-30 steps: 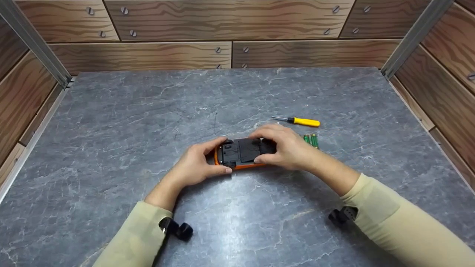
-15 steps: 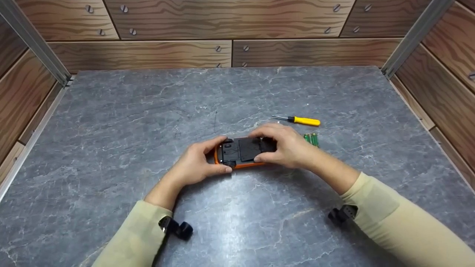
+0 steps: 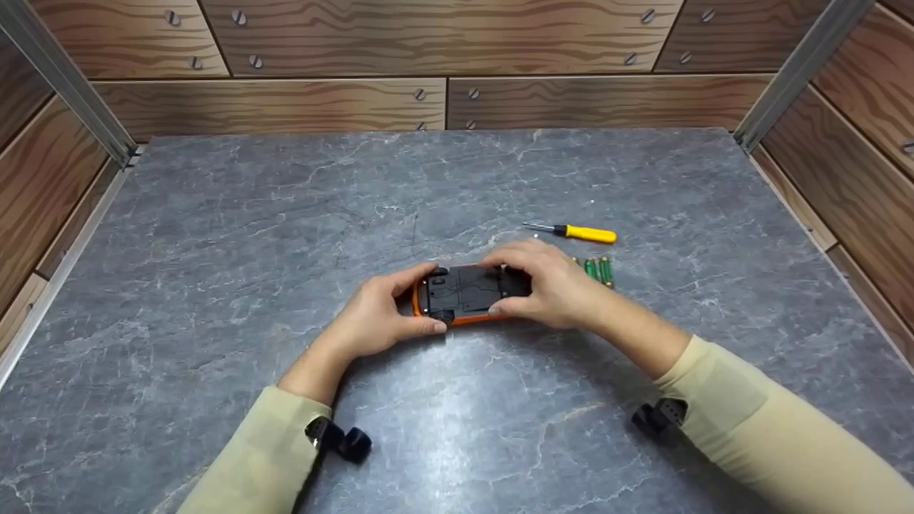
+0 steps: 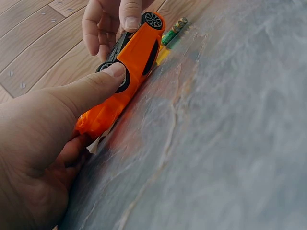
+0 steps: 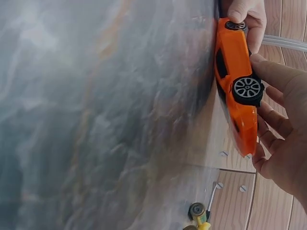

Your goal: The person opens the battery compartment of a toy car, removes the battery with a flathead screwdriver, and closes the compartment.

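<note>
An orange toy car (image 3: 478, 320) lies upside down on the table, its black underside facing up. My left hand (image 3: 375, 314) grips one end, thumb at a near-side wheel and fingers on the far side. My right hand (image 3: 557, 282) arches over the other end, its thumb and fingertips holding the black battery cover (image 3: 477, 289) by its near and far edges. The cover looks level with the underside. In the right wrist view, the car's side and wheel (image 5: 247, 88) show, with the right thumb (image 5: 271, 72) on the underside edge. My right palm hides that end of the car.
Beyond the right hand lies a screwdriver (image 3: 589, 234) with a yellow handle. Several green batteries (image 3: 600, 271) lie beside my right hand, partly hidden by it. Wood-patterned panels (image 3: 285, 106) and metal posts border the grey marbled table (image 3: 250, 214).
The battery cover, a slightly skewed dark panel before, now lies flatter in the underside. My right hand has shifted slightly, and another battery shows beside it. The left hand holds still.
</note>
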A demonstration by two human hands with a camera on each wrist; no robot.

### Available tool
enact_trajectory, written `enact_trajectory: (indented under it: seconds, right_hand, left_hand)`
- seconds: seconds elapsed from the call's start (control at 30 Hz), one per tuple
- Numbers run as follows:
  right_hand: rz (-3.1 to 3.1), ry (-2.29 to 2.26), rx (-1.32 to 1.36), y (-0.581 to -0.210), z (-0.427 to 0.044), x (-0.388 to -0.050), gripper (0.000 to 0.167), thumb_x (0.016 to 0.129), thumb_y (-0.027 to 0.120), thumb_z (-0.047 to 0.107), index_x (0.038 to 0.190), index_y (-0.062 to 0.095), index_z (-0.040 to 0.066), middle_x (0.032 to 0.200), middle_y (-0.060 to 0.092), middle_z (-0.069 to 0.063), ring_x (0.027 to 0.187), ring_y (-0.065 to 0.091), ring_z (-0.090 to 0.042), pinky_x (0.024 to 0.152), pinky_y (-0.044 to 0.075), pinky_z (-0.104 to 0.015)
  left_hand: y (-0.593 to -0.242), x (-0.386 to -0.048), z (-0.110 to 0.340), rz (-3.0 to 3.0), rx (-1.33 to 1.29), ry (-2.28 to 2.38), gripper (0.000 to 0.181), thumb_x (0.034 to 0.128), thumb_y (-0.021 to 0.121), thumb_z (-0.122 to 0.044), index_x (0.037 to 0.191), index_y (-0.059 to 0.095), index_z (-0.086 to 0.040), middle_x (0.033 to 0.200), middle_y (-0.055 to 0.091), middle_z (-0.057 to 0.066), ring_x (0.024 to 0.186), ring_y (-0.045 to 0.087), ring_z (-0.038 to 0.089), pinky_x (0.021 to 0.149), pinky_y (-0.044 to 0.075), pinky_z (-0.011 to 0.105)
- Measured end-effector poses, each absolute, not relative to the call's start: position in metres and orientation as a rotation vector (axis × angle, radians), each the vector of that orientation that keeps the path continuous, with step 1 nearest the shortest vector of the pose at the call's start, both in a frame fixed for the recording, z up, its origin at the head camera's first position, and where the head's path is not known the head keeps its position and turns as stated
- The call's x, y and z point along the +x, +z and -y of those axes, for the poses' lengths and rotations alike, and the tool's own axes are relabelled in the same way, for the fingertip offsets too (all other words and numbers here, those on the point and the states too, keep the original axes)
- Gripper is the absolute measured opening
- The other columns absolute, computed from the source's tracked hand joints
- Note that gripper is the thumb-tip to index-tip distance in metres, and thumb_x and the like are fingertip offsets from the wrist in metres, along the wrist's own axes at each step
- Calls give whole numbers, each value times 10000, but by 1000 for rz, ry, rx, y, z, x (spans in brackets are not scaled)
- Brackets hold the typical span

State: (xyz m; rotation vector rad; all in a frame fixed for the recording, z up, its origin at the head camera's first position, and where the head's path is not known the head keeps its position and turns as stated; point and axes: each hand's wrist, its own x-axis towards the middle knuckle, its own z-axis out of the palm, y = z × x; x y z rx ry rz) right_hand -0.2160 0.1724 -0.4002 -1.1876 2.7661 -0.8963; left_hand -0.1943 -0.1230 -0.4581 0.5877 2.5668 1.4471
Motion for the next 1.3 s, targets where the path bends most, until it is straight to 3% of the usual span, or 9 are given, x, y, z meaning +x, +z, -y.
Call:
enact_trajectory:
  seconds: [0.27, 0.6, 0.93, 1.3]
  right_hand:
    - [-2756, -873, -995, -406, -184, -213, 587, 896, 859, 396, 1406, 672, 174, 1480, 613, -67, 1395, 528, -319, 1177, 382, -568]
    - [-2746, -901, -832, -407, -185, -211, 513, 936, 818, 381, 1395, 685, 196, 1450, 641, -66, 1348, 567, -304, 1158, 408, -534]
    - [-2760, -1031, -921, -407, -200, -208, 560, 948, 819, 387, 1440, 651, 178, 1443, 642, -32, 1331, 580, -265, 1146, 434, -521]
    - [-2760, -1107, -896, -413, -230, -200, 516, 950, 826, 301, 1418, 675, 143, 1400, 674, -31, 1259, 638, -264, 1025, 531, -512]
  left_hand:
    - [-459, -193, 121, -2554, 557, 1440, 956, 777, 961, -397, 1591, 509, -178, 1557, 562, 32, 1398, 534, 218, 1215, 354, 422]
    - [-457, -192, 118, -2542, 574, 1451, 953, 784, 957, -391, 1594, 505, -171, 1555, 565, 39, 1407, 529, 227, 1219, 351, 431]
    - [-456, -192, 117, -2547, 603, 1479, 955, 769, 972, -353, 1584, 517, -148, 1541, 579, 42, 1405, 534, 226, 1224, 348, 437]
    - [-448, -189, 121, -2590, 595, 1393, 1013, 762, 978, -311, 1616, 461, -140, 1578, 535, 95, 1418, 519, 289, 1227, 342, 471]
